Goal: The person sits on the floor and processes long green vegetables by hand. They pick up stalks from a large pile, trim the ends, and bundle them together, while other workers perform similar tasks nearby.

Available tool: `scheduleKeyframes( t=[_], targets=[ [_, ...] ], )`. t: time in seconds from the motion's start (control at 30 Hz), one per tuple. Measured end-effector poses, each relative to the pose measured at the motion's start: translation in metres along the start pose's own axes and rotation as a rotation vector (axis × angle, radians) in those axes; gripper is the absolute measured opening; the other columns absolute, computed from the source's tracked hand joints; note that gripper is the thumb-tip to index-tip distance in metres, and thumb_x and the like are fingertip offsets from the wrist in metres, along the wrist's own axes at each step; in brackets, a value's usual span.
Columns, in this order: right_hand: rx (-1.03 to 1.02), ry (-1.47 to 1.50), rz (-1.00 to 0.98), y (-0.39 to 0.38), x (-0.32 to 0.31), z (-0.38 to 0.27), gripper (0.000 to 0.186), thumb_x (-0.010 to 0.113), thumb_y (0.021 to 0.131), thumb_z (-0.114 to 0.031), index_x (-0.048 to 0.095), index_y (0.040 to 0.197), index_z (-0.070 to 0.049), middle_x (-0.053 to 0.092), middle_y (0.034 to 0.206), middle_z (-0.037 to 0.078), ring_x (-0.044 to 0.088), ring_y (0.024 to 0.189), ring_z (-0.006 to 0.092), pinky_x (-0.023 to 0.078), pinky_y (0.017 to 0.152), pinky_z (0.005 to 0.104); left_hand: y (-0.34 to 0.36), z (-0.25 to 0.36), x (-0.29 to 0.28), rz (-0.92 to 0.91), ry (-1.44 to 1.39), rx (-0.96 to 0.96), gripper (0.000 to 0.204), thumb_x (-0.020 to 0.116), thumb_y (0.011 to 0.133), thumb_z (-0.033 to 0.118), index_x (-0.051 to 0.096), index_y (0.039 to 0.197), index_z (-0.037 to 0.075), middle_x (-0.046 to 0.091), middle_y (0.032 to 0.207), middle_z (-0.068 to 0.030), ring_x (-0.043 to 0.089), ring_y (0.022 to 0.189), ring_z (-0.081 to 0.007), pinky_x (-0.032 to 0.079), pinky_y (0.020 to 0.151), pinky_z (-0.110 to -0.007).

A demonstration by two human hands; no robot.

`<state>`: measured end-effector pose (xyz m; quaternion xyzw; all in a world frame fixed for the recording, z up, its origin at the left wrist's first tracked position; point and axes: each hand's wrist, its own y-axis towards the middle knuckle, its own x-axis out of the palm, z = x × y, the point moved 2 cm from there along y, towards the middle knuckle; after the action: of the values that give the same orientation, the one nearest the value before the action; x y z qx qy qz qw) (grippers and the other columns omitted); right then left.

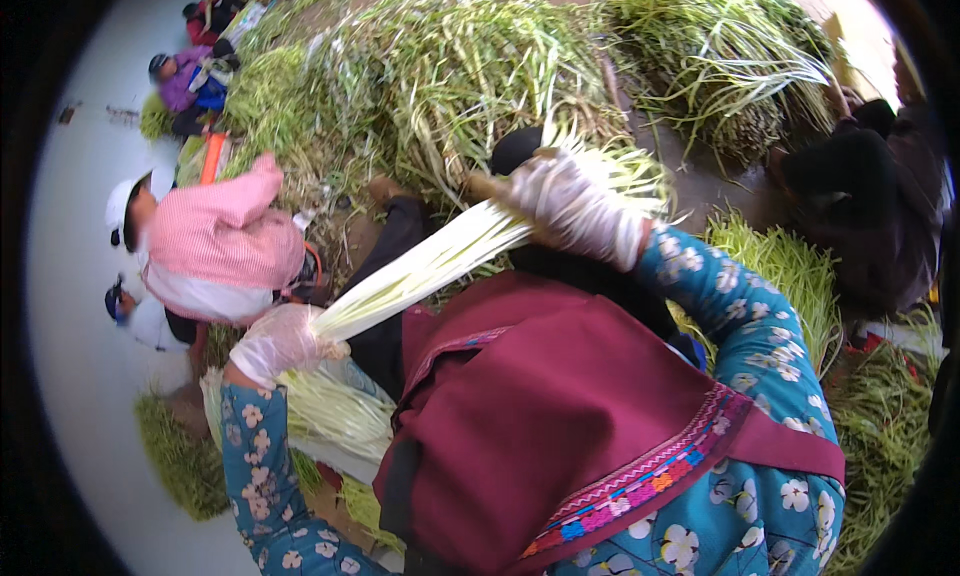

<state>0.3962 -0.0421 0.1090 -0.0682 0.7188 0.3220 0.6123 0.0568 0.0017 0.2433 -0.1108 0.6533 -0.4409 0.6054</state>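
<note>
A long bundle of pale white-green stalks point(425, 266), kind uncertain, is stretched slantwise between my two hands, above my dark-trousered legs. My left hand point(285, 338), in a thin whitish glove, is closed around its lower left end. My right hand point(572, 198), gloved too, grips it near the other end, where loose green leaf tips point(640, 176) stick out past the hand. Many pale bands or strings are wound around the right glove and wrist. Under my left hand lies another bunch of pale stalks point(335, 416). A maroon apron point(540, 396) with an embroidered edge covers my lap.
A big heap of green stalks and leaves point(450, 76) spreads ahead, with another pile point(720, 66) at far right. More bunches point(780, 276) lie right of me. A person in a pink checked top point(215, 241) sits close at left; another in dark clothes point(860, 206) sits at right.
</note>
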Motion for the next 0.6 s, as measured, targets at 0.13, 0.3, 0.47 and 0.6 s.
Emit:
scheduleKeyframes(
  t=[0.13, 0.3, 0.47, 0.6],
  targets=[
    [-0.012, 0.032, 0.076, -0.008, -0.001, 0.009, 0.049, 0.06, 0.084, -0.019, 0.051, 0.131, -0.008, 0.055, 0.073, 0.006, 0.06, 0.075, 0.0275, 0.047, 0.084, 0.047, 0.002, -0.056, 0.031, -0.02, -0.286, 0.015, 0.032, 0.074, 0.074, 0.032, 0.072, 0.093, 0.006, 0.064, 0.065, -0.0088, 0.058, 0.053, -0.0153, 0.046, 0.052, -0.032],
    [-0.119, -0.188, -0.065, 0.015, 0.021, -0.02, 0.04, 0.055, 0.088, -0.017, 0.055, 0.126, -0.009, 0.057, 0.076, 0.005, 0.059, 0.074, 0.0249, 0.046, 0.083, 0.042, 0.015, -0.121, 0.115, -0.147, -0.111, -0.22, 0.046, 0.078, 0.068, 0.045, 0.073, 0.095, 0.008, 0.071, 0.088, -0.0173, 0.068, 0.082, -0.034, 0.051, 0.071, -0.041],
    [-0.212, -0.406, -0.068, 0.016, 0.041, -0.027, 0.023, 0.051, 0.088, -0.017, 0.056, 0.108, -0.008, 0.051, 0.076, 0.003, 0.055, 0.071, 0.02, 0.043, 0.067, 0.0378, -0.009, -0.141, 0.146, -0.352, 0.336, -0.704, 0.056, 0.08, 0.07, 0.038, 0.068, 0.117, 0.011, 0.066, 0.119, -0.0187, 0.065, 0.108, -0.0338, 0.051, 0.091, -0.041],
    [-0.237, -0.365, -0.023, 0.018, 0.045, -0.025, 0.03, 0.051, 0.088, -0.017, 0.057, 0.115, -0.006, 0.051, 0.076, 0.003, 0.055, 0.07, 0.0194, 0.042, 0.063, 0.0355, 0.01, -0.1, 0.099, 0.366, 0.166, -0.391, 0.07, 0.07, 0.082, 0.043, 0.047, 0.14, 0.011, 0.062, 0.124, -0.0152, 0.059, 0.116, -0.0318, 0.044, 0.099, -0.041]
  ],
)
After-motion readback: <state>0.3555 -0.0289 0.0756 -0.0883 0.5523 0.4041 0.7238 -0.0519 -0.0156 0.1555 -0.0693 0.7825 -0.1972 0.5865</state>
